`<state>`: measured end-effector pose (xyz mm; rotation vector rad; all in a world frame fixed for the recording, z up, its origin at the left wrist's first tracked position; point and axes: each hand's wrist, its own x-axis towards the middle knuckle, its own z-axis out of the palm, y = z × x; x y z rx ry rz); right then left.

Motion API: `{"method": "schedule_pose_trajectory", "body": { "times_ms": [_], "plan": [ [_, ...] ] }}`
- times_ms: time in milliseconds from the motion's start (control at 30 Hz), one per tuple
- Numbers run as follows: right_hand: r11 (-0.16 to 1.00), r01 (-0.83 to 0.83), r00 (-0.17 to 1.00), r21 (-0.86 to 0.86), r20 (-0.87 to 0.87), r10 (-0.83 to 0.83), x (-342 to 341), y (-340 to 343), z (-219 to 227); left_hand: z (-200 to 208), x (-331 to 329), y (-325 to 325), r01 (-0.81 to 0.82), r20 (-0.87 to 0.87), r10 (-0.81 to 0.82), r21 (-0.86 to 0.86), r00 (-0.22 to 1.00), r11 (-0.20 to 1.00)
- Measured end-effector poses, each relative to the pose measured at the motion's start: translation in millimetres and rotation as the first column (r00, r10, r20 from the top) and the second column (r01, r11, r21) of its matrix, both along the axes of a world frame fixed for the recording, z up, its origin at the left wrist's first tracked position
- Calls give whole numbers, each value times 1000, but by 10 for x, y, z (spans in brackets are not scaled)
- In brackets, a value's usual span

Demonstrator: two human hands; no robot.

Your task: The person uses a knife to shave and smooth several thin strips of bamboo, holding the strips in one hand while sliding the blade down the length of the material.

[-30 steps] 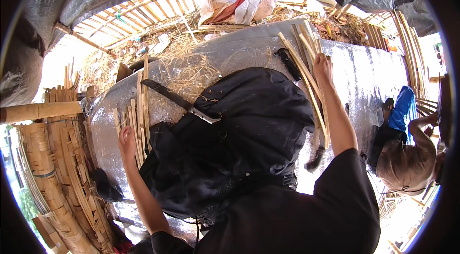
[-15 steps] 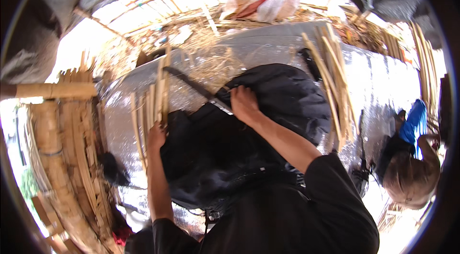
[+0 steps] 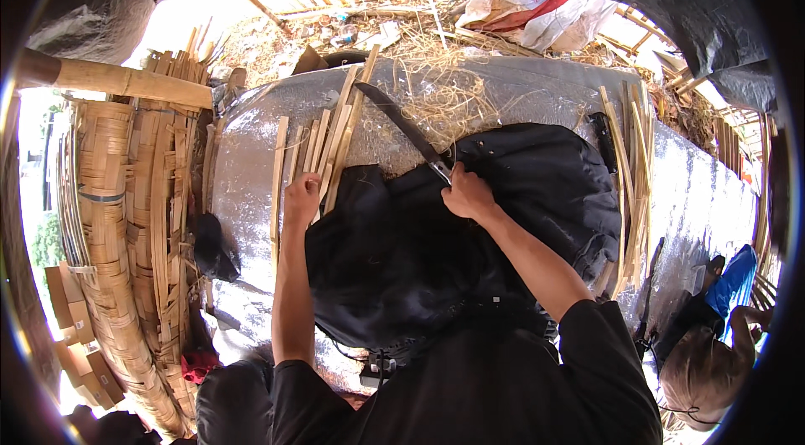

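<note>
My right hand [image 3: 468, 193] is wrapped round the handle of a long dark machete [image 3: 402, 126]. Its blade points away and to the left, above a silvery sheet. A black cloth [image 3: 402, 269] spreads over my lap, and the right hand is just above its far part. My left hand [image 3: 303, 197] is closed at the cloth's left edge, beside several pale bamboo strips [image 3: 335, 143]. Whether one of the strips is inside its fingers I cannot make out. Thin curled shavings [image 3: 444, 97] lie past the machete's blade.
More bamboo strips [image 3: 635, 185] lie on the silvery sheet [image 3: 537, 84] at right, beside a black object [image 3: 602, 143]. Rolled woven bamboo [image 3: 105, 193] stands at left. Another person [image 3: 708, 361] is at the lower right. Sacks [image 3: 537, 9] lie at the far side.
The whole view has shifted, so most things sit further right. The machete stays in my right hand, its blade now pointing more steeply away. My left hand remains closed by the strips.
</note>
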<state>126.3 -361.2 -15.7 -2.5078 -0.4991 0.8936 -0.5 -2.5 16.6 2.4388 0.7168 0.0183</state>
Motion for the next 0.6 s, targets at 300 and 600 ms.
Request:
{"method": "schedule_pose_trajectory", "body": {
  "times_ms": [300, 600],
  "plan": [
    [850, 430, 885, 303, -328, -331, -12, -43, 225, -168, 10, -301, 42, -369, 15, 146, 929, 988],
    [796, 537, 798, 280, -476, -371, 21, -183, 400, 23, -382, 560, -207, -271, 210, 38, 940, 978]
  ]
}}
